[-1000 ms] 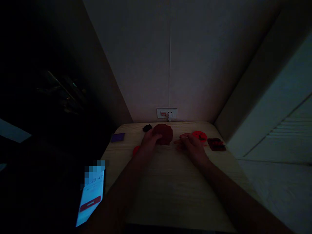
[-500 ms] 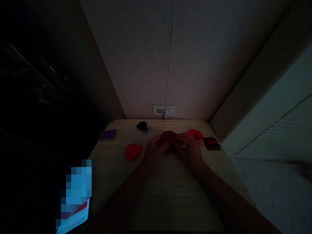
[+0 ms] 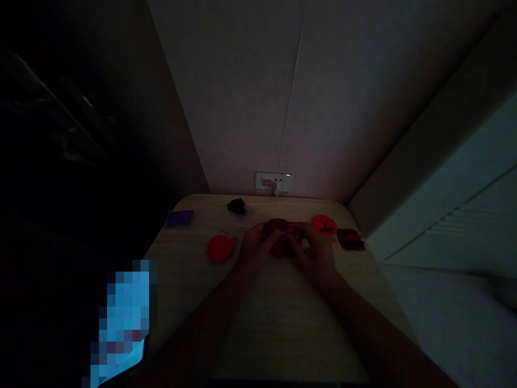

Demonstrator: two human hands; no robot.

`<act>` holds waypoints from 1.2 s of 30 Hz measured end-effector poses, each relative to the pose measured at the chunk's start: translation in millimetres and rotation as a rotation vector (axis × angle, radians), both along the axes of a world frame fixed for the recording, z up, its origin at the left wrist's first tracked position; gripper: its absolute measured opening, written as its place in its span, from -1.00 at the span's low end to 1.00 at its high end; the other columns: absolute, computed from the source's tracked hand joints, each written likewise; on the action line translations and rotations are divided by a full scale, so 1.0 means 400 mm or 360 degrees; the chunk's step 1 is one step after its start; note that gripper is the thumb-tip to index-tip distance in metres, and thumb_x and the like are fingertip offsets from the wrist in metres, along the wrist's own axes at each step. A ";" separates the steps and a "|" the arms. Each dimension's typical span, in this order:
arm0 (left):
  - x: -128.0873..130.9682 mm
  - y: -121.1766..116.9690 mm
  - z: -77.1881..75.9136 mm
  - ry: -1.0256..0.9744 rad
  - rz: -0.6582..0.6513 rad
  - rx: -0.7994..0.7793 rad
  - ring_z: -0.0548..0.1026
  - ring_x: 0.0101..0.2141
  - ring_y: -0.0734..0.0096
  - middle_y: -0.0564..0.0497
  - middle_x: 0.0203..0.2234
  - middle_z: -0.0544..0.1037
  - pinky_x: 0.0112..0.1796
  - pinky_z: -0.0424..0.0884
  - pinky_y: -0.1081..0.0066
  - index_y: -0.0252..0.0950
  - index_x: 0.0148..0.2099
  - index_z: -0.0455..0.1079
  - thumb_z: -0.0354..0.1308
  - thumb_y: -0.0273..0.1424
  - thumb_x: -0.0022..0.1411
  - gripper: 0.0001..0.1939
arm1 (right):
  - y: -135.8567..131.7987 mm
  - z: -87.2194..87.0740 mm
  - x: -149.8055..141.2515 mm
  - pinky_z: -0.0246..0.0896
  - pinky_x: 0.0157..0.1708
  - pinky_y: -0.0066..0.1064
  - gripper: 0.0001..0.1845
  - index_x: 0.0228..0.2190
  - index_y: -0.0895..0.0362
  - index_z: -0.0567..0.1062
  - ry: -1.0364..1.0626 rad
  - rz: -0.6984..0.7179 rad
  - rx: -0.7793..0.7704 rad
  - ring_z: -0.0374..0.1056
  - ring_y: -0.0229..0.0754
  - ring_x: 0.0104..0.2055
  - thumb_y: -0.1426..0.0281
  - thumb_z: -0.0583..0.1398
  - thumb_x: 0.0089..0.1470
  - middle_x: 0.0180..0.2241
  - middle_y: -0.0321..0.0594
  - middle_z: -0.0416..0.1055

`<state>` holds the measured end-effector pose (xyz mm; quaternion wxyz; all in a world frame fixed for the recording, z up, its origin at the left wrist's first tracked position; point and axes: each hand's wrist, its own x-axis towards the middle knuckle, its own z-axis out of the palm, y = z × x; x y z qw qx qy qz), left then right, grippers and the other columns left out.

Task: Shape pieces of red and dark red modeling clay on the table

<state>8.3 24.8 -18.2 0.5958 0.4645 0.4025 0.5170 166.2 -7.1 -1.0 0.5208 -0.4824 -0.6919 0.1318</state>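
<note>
A dark red round piece, soft-looking, is held low over the table between my two hands. My left hand grips its left side, with the thumb lying on the front. On the other side, my right hand is closed on the right part, thumb and fingers bent towards each other. A thin brighter red bit shows at the thumb tips; the dim light hides what it is. My fingers cover part of the piece.
On the wooden table lie a bright red round piece, a black lump, a purple packet, a red disc with dark marks and a dark red patterned piece. A lit screen glows lower left. A wall socket is behind.
My left thumb has moved up on the dark red piece, and my right fingers have shifted slightly around its edge. The view has tilted a little.
</note>
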 end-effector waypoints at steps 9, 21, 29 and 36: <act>-0.002 -0.005 0.026 0.0066 -0.0015 0.0003 0.63 -0.14 0.16 -0.14 -0.14 0.70 -0.09 0.49 0.30 -0.35 -0.05 0.60 0.38 -0.22 0.10 -0.60 | 0.001 0.018 0.001 0.36 -0.32 -0.30 -0.91 -0.20 0.10 0.54 -0.0115 0.0063 0.0000 0.40 -0.14 -0.32 0.45 0.27 0.22 -0.30 -0.16 0.46; -0.006 -0.015 0.037 0.0147 -0.0073 0.0025 0.64 -0.11 0.11 -0.13 -0.13 0.70 -0.08 0.51 0.26 -0.32 -0.02 0.60 0.38 -0.20 0.11 -0.58 | 0.010 0.009 0.013 0.32 -0.28 -0.27 -0.92 -0.29 0.07 0.51 -0.0083 0.0140 -0.0017 0.37 -0.12 -0.28 0.49 0.24 0.22 -0.30 -0.19 0.46; -0.004 -0.011 0.032 0.0129 -0.0042 0.0002 0.64 -0.15 0.14 -0.15 -0.14 0.70 -0.11 0.51 0.29 -0.35 -0.03 0.60 0.37 -0.23 0.12 -0.59 | 0.002 0.012 0.010 0.33 -0.34 -0.31 -0.97 -0.27 0.08 0.49 -0.0055 0.0090 -0.0080 0.38 -0.15 -0.34 0.44 0.23 0.25 -0.34 -0.20 0.46; -0.003 -0.012 0.040 0.0124 -0.0040 -0.0081 0.64 -0.18 0.16 -0.14 -0.17 0.71 -0.15 0.52 0.29 -0.34 -0.04 0.60 0.42 -0.21 0.05 -0.55 | -0.001 0.010 0.009 0.36 -0.38 -0.34 -0.86 -0.16 0.08 0.52 0.0014 0.0016 -0.0092 0.40 -0.19 -0.40 0.42 0.26 0.20 -0.32 -0.21 0.53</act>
